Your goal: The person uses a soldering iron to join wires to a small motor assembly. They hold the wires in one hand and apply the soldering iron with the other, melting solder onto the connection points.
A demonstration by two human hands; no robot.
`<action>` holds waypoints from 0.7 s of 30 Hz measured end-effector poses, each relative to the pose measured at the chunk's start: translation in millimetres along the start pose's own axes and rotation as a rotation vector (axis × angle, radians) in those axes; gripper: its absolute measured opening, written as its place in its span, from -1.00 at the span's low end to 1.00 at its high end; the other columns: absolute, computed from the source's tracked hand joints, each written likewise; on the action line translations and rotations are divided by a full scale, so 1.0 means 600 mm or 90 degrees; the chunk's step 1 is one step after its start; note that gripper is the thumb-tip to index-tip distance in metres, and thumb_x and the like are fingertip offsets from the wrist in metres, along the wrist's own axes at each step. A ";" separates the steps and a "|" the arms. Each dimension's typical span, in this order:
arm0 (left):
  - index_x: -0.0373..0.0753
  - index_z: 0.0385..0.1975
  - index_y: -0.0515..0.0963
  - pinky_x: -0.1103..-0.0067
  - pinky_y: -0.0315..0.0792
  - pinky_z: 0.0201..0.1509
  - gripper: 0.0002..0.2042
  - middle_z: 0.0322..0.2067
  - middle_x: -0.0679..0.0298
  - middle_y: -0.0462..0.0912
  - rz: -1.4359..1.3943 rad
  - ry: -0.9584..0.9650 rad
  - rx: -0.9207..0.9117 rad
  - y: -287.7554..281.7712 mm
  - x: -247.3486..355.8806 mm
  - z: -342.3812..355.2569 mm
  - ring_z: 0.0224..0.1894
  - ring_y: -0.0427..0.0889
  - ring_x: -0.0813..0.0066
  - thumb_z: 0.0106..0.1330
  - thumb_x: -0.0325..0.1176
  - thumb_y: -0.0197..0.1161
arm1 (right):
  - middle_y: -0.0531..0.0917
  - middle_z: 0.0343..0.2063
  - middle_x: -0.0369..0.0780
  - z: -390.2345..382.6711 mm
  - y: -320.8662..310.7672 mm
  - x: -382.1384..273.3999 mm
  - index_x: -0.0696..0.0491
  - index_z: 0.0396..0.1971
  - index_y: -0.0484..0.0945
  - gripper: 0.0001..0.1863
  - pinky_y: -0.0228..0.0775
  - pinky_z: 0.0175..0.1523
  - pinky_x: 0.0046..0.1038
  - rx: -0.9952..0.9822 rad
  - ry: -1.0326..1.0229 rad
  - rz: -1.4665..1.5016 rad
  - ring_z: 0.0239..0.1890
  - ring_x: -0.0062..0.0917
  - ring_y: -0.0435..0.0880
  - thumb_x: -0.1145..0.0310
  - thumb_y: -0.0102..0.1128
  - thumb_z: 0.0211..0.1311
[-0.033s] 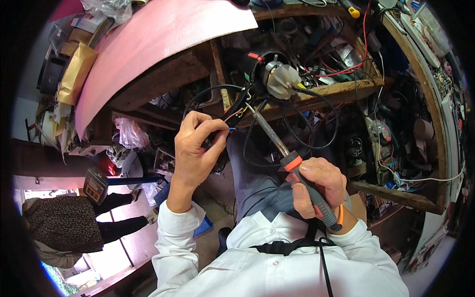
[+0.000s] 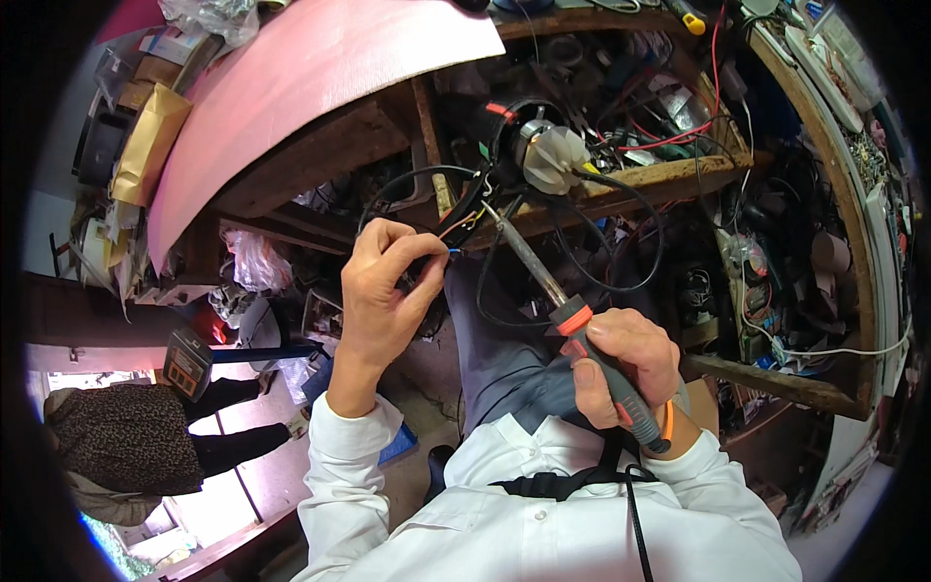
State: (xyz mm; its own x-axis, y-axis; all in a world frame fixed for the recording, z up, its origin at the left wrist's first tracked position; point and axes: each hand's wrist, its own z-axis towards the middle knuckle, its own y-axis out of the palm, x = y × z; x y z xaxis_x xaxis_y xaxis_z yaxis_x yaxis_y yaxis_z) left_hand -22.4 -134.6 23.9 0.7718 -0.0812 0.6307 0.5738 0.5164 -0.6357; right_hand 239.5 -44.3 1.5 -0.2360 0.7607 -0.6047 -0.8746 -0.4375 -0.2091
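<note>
My right hand [image 2: 632, 369] is wrapped round the black and red handle of a soldering iron [image 2: 531, 260]. The iron's metal shaft slants up and left, and its tip is at or very near the wire ends beside a small motor with a pale finned fan [image 2: 555, 160]. My left hand [image 2: 388, 291] is closed in a pinch left of the tip. A thin brownish wire [image 2: 456, 227] runs from its fingertips toward the motor, and a short blue piece [image 2: 454, 251] shows beside them. Whether the tip touches a wire is too small to tell.
The motor rests by the edge of a wooden drawer [image 2: 669, 175] crammed with tools and wires. A black cable [image 2: 663, 238] loops below it. A pink board [image 2: 320, 78] spans the upper left. Another person [image 2: 126, 436] stands at far left. Cluttered shelving [image 2: 858, 242] lines the right.
</note>
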 end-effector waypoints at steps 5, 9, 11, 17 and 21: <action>-0.28 -0.20 0.67 0.47 0.54 -0.19 -0.76 -0.27 0.17 0.61 0.048 0.059 0.014 0.003 -0.004 0.006 -0.25 0.65 0.27 0.15 -0.67 0.46 | 0.72 -0.32 -0.10 0.002 -0.004 -0.010 0.17 0.14 0.48 -0.55 0.61 -0.28 -0.42 -0.026 0.031 0.016 -0.38 -0.42 0.73 0.55 0.34 0.25; -0.30 -0.20 0.64 0.49 0.57 -0.17 -0.72 -0.24 0.18 0.62 0.115 0.087 0.011 0.002 -0.003 0.010 -0.25 0.69 0.29 0.10 -0.73 0.42 | 0.73 -0.31 -0.09 0.000 -0.002 -0.009 0.17 0.13 0.49 -0.56 0.62 -0.29 -0.43 -0.026 0.032 0.022 -0.39 -0.42 0.74 0.54 0.34 0.25; -0.29 -0.19 0.62 0.47 0.59 -0.16 -0.69 -0.23 0.17 0.61 0.135 0.099 0.002 0.002 -0.003 0.012 -0.24 0.69 0.26 0.07 -0.74 0.42 | 0.73 -0.35 -0.09 0.000 0.000 -0.005 0.19 0.09 0.50 -0.50 0.63 -0.35 -0.41 -0.017 0.020 0.031 -0.44 -0.37 0.75 0.59 0.38 0.10; -0.29 -0.15 0.60 0.42 0.62 -0.11 -0.64 -0.18 0.14 0.61 0.152 0.124 -0.027 -0.003 -0.006 0.015 -0.20 0.70 0.18 0.05 -0.77 0.42 | 0.73 -0.37 -0.09 -0.006 0.006 -0.004 0.22 0.06 0.52 -0.46 0.66 -0.38 -0.38 -0.016 0.020 0.041 -0.46 -0.33 0.78 0.62 0.41 0.00; -0.29 -0.13 0.59 0.41 0.63 -0.08 -0.62 -0.14 0.13 0.62 0.156 0.130 -0.041 -0.005 -0.005 0.015 -0.16 0.72 0.16 0.04 -0.78 0.42 | 0.73 -0.38 -0.08 -0.006 0.009 -0.005 0.23 0.05 0.52 -0.47 0.66 -0.38 -0.38 -0.020 0.020 0.043 -0.47 -0.32 0.78 0.62 0.41 -0.01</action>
State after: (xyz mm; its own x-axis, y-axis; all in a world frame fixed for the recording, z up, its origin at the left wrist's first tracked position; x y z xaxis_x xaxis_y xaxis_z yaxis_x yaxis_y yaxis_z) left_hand -28.9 -128.1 28.0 0.9243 -0.1335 0.3575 0.3753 0.4875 -0.7884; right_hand 236.9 -50.7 -0.6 -0.2803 0.7130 -0.6427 -0.8427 -0.5034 -0.1908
